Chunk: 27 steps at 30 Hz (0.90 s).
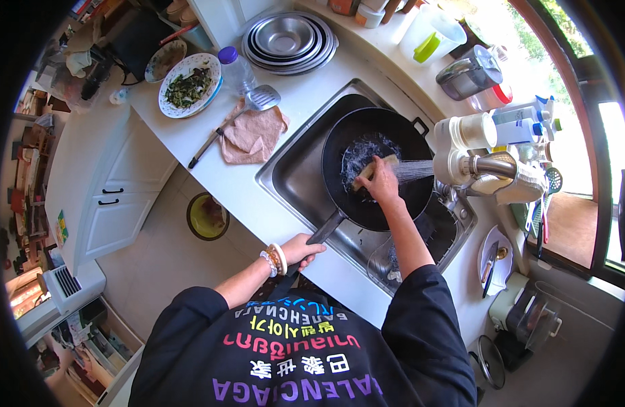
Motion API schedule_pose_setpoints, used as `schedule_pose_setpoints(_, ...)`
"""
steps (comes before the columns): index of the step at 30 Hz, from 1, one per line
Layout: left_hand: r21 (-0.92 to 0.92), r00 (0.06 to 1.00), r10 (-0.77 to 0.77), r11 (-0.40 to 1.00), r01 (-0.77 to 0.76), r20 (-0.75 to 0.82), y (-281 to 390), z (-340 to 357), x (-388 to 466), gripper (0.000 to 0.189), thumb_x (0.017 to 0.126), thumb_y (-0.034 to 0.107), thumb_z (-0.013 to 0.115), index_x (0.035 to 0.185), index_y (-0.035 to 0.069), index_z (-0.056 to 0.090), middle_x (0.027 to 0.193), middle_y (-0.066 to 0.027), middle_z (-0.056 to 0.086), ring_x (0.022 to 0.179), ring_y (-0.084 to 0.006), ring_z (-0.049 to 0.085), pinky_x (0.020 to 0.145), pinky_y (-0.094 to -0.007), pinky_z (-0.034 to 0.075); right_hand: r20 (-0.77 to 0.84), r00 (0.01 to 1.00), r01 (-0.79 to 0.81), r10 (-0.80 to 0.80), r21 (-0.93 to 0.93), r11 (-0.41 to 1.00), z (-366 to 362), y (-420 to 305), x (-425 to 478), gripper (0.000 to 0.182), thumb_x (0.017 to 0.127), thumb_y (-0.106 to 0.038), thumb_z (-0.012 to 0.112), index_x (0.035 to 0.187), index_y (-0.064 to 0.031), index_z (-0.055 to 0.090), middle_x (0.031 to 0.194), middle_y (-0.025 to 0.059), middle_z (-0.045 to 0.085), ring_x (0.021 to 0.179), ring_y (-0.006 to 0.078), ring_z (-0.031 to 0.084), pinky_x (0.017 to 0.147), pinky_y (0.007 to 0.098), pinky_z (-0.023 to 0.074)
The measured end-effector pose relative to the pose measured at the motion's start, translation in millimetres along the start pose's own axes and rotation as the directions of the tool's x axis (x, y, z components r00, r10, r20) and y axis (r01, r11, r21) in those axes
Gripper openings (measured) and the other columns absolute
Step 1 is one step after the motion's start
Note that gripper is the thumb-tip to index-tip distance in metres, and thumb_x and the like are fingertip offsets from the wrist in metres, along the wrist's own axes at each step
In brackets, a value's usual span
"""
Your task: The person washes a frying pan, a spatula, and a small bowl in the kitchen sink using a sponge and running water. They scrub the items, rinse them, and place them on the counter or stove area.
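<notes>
A large black wok (338, 152) rests over the stainless steel sink (297, 178), its long handle (326, 227) pointing back towards me. My left hand (299, 252) is closed around that handle. Inside the wok, my right hand (381, 180) presses a yellowish scrubber (363, 179), possibly a loofah or sponge, against the bottom. Foamy water (350, 155) surrounds the scrubber. From the faucet (452, 165) with its white filter head, a spray of water (414, 171) runs into the wok beside my fingers. The palm side of my right hand is hidden.
Left of the sink, a slotted spatula (262, 97) lies partly on a pink-brown cloth (251, 135). Beyond are a plate of cooked greens (165, 102), a plastic bottle (237, 74) and nested steel bowls (284, 38). A white dish (488, 244) with a knife sits at right. Below stands a bin (193, 224).
</notes>
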<state>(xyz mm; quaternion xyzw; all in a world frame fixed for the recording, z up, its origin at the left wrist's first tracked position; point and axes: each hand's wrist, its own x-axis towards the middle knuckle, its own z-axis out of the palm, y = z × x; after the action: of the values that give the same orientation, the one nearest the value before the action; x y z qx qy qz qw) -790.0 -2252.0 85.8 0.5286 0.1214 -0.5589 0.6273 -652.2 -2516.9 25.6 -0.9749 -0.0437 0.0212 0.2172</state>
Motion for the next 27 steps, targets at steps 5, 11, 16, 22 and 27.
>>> schedule_pose_setpoints(5,0.03,1.0,0.024,0.999,-0.024,-0.004,1.7,0.2,0.2,0.035,0.087,0.027,0.06,0.062,0.009,0.045,0.052,0.0011,0.046,0.04,-0.0081,0.045,0.036,-0.0244,0.04,-0.154,0.983,0.068,-0.098,-0.19,0.98,-19.5,2.4,-5.5,0.073,0.063,-0.046,0.075,0.118,-0.0019,0.054,0.12,0.021,0.049,0.113,0.0384,0.047,0.096,0.0473,0.0369)
schedule_pose_setpoints(11,0.027,1.0,0.014,1.0,-0.013,-0.024,0.9,-0.1,0.2,0.035,0.088,0.027,0.06,0.062,0.009,0.045,0.052,0.0009,0.046,0.04,-0.0083,0.044,0.036,-0.0245,0.041,0.136,0.991,0.024,0.009,-0.242,0.97,-26.3,5.7,-4.3,0.058,0.067,-0.033,0.073,0.114,-0.0033,0.055,0.117,0.0201,0.051,0.109,0.0367,0.048,0.091,0.0477,0.0389)
schedule_pose_setpoints(16,0.026,1.0,-0.005,1.0,0.006,-0.016,4.0,2.5,-0.9,0.036,0.088,0.028,0.06,0.062,0.009,0.044,0.051,0.0008,0.046,0.039,-0.0085,0.044,0.036,-0.0245,0.041,0.058,0.998,0.011,-0.003,-0.139,0.99,-6.0,41.4,-10.0,0.033,0.074,-0.015,0.062,0.104,-0.0013,0.057,0.1,0.0232,0.059,0.091,0.0391,0.057,0.079,0.0456,0.0458)
schedule_pose_setpoints(22,0.011,1.0,-0.002,1.0,0.002,-0.017,0.3,0.6,-1.5,0.036,0.088,0.028,0.059,0.061,0.009,0.044,0.05,0.0011,0.045,0.038,-0.0086,0.044,0.036,-0.0244,0.041,-0.198,0.958,0.192,-0.207,-0.095,0.977,-4.9,-1.9,-12.2,0.03,0.075,-0.014,0.062,0.101,-0.0008,0.055,0.098,0.0215,0.058,0.09,0.039,0.056,0.08,0.0469,0.0452)
schedule_pose_setpoints(27,0.02,1.0,-0.014,1.0,0.014,-0.028,3.7,3.6,-1.2,0.035,0.088,0.027,0.059,0.062,0.009,0.043,0.05,0.001,0.045,0.038,-0.0085,0.044,0.036,-0.0247,0.041,-0.034,0.987,0.151,-0.159,-0.161,0.975,5.2,50.1,-14.2,0.027,0.081,-0.021,0.061,0.098,-0.0018,0.052,0.091,0.0212,0.059,0.084,0.0394,0.057,0.074,0.045,0.0473)
